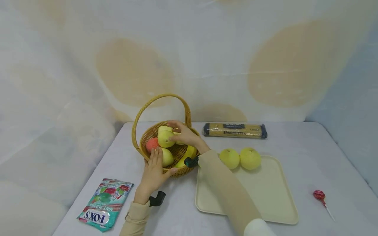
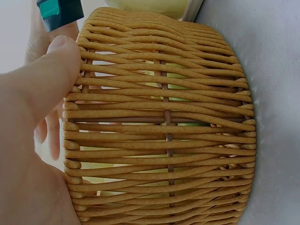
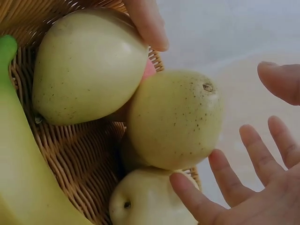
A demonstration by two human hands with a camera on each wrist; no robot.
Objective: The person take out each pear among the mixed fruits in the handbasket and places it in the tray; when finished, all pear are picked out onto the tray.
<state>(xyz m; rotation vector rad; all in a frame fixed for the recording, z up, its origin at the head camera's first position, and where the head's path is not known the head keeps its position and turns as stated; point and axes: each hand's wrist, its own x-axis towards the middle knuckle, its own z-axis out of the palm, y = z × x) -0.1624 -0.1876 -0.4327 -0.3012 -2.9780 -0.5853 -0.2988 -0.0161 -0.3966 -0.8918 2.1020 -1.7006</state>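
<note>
At far left lies a candy bag [image 1: 105,205]. Next, the person's left hand [image 1: 153,175] rests at the rim of a wicker basket [image 1: 178,172], fingers straight, touching a pale fruit [image 1: 167,157], thumb spread against the outside. Inside, a red fruit [image 1: 152,144] sits left of a yellow fruit [image 1: 165,139]. The right hand [image 1: 186,135] has its fingers spread, fingertips touching that yellow fruit without gripping it. A banana [image 1: 190,152] lies at the basket's right. Beyond are spaghetti [image 1: 234,130], a tray [image 1: 262,186] with two more round fruits [image 1: 250,158] at its far edge, then a lollipop [image 1: 319,195]. To settle the pile well, I'd judge, the left hand should steady the rim while the right nudges gently, avoiding pushing fruit over the side.
</note>
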